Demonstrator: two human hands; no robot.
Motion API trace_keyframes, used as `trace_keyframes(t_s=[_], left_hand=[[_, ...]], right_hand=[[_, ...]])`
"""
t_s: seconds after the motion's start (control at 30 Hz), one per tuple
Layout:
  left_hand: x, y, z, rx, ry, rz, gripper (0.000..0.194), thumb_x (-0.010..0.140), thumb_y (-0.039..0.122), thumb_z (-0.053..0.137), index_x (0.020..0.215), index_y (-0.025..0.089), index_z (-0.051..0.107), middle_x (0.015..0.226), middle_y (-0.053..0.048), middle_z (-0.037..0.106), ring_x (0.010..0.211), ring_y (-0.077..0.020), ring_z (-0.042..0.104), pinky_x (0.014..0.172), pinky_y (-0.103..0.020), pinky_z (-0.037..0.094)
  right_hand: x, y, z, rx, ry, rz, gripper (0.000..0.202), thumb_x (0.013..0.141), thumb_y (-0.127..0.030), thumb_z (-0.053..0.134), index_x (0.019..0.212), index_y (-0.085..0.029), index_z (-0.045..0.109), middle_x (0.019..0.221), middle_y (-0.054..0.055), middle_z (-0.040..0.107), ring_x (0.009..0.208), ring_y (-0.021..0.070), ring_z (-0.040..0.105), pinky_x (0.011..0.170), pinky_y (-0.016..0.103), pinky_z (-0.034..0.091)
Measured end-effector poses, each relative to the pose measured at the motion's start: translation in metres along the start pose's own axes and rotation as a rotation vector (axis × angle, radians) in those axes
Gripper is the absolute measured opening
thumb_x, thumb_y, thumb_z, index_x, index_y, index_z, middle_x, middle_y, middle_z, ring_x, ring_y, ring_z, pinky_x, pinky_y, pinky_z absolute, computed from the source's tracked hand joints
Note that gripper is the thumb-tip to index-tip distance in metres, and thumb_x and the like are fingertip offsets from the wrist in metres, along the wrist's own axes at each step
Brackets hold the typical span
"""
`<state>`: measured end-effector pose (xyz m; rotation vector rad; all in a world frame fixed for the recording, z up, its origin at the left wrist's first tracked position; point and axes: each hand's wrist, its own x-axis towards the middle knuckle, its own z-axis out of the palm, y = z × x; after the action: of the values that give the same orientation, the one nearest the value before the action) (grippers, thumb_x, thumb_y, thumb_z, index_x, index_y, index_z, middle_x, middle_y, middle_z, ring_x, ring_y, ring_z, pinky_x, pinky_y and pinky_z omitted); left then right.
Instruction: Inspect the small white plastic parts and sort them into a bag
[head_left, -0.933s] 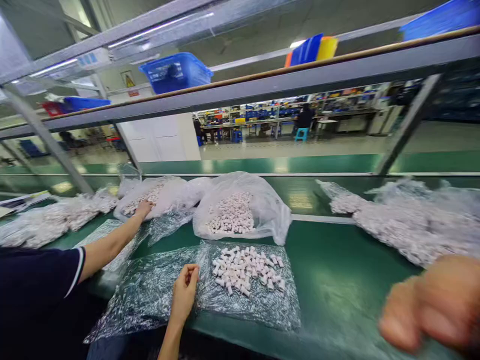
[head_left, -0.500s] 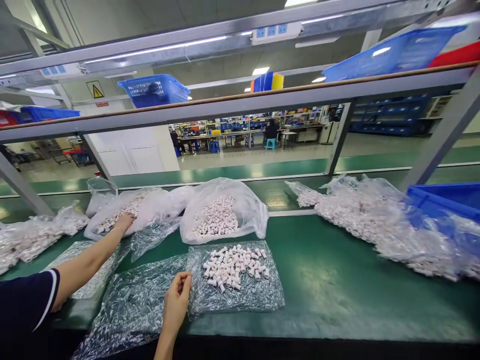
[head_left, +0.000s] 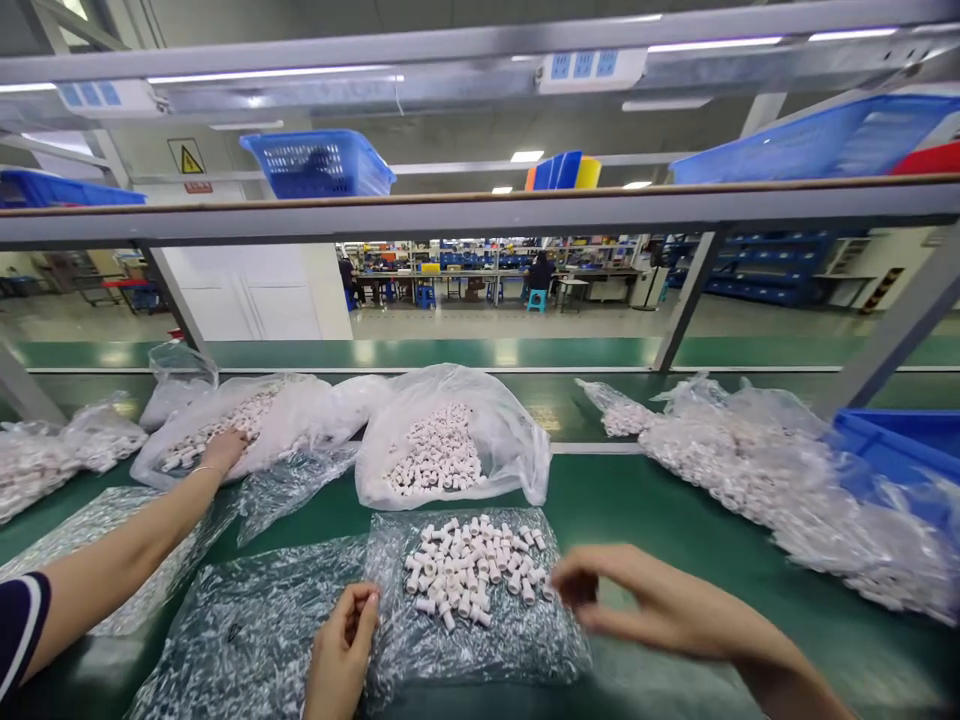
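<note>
A clear plastic bag [head_left: 480, 662] lies flat on the green bench, with a loose pile of small white tubular fittings [head_left: 469, 570] on it. My left hand [head_left: 337, 650] is closed at the bag's left edge, thumb and fingers pinched together on the plastic. At the bag's right side is my right hand [head_left: 660, 605], slightly blurred, its thumb and bent fingers apart and nothing visible in them. Another clear plastic sheet or bag [head_left: 255, 640] spreads out left of my left hand. Behind the pile, a translucent bag [head_left: 517, 445] gapes toward me, full of the same fittings.
At left, a co-worker's hand [head_left: 225, 450] reaches into another bag of fittings [head_left: 300, 405]. Filled bags [head_left: 750, 480] are heaped on the right beside a blue crate [head_left: 900, 440]. A shelf [head_left: 480, 215] carrying blue baskets [head_left: 319, 165] crosses above the bench.
My right hand has entered from the right, to the bag's right edge. The view has levelled and shifted slightly. My left hand stays at the bag's left edge.
</note>
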<state>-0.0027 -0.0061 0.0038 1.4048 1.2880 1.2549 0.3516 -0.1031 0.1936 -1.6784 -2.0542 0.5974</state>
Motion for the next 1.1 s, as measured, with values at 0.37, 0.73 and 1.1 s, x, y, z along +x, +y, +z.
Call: trace_keyframes(t_s=[0.37,0.73,1.1], left_hand=[[0.002,0.002,-0.003,0.084,-0.078,-0.154,0.064,0.076,0.080,0.051,0.096,0.020,0.063,0.068,-0.003,0.059,0.060,-0.0203,0.057,0.054,-0.027,0.044],[-0.004,0.014,0.006,0.084,0.016,-0.146,0.059,0.079,0.077,0.050,0.096,0.021,0.061,0.070,-0.001,0.059,0.067,-0.0215,0.058,0.061,-0.028,0.044],[0.002,0.003,0.001,0.153,-0.083,-0.123,0.051,0.087,0.069,0.045,0.096,0.022,0.059,0.069,0.000,0.053,0.061,-0.0187,0.051,0.058,-0.027,0.039]], right_hand=[[0.061,0.080,0.045,-0.096,-0.003,0.073,0.030,0.091,-0.037,0.057,0.120,-0.028,0.054,0.111,0.004,0.057,0.095,0.0221,0.058,0.080,0.034,0.048],[0.060,0.082,0.049,0.459,0.145,0.200,0.033,0.093,-0.054,0.054,0.097,-0.021,0.059,0.086,0.001,0.056,0.078,0.0177,0.054,0.070,0.030,0.046],[0.036,0.065,0.043,0.701,-0.040,0.346,0.041,0.092,-0.063,0.055,0.092,-0.022,0.059,0.067,-0.006,0.030,0.055,0.0102,0.021,0.049,0.023,0.024]])
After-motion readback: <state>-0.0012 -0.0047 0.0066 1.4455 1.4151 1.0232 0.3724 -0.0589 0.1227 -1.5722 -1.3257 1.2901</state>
